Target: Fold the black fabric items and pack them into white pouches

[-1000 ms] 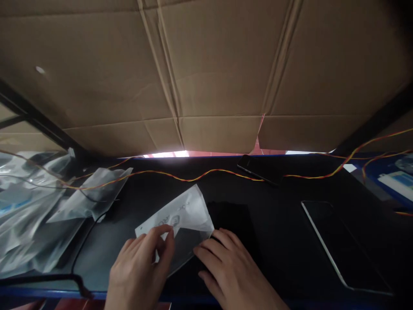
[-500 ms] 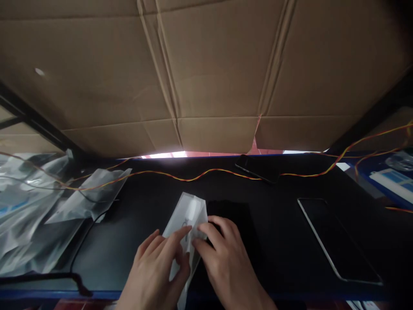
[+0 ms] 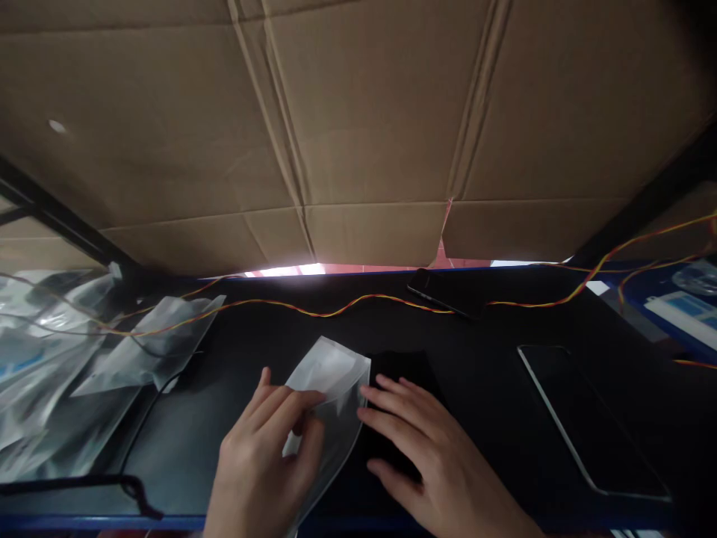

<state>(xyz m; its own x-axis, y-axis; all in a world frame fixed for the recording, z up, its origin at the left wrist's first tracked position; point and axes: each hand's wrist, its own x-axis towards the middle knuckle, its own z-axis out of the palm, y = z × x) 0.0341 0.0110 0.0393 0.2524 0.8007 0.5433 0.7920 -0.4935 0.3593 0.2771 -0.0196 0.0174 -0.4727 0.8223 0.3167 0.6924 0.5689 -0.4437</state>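
A translucent white plastic bag (image 3: 339, 366) lies at the middle of the black surface, its near end running down between my hands. My left hand (image 3: 266, 448) holds the bag's left side, with the index finger bent over it and the thumb close by. Fingers apart, my right hand (image 3: 429, 444) has its fingertips at the bag's right edge. Beneath that hand is a flat, darker black piece (image 3: 406, 365), partly covered; I cannot make out what it is. Whatever may be inside the bag does not show clearly.
A large phone-like slab (image 3: 588, 418) lies at the right, and a smaller dark phone (image 3: 442, 291) at the back. A red-yellow twisted wire (image 3: 269, 301) crosses the surface. Several plastic bags (image 3: 56, 388) pile up at the left, near a black cable (image 3: 131, 441). Cardboard (image 3: 364, 112) rises behind.
The bag has opened out wider and flatter, its top corner shifting right. My right hand has moved right and spread its fingers; my left hand stays on the bag.
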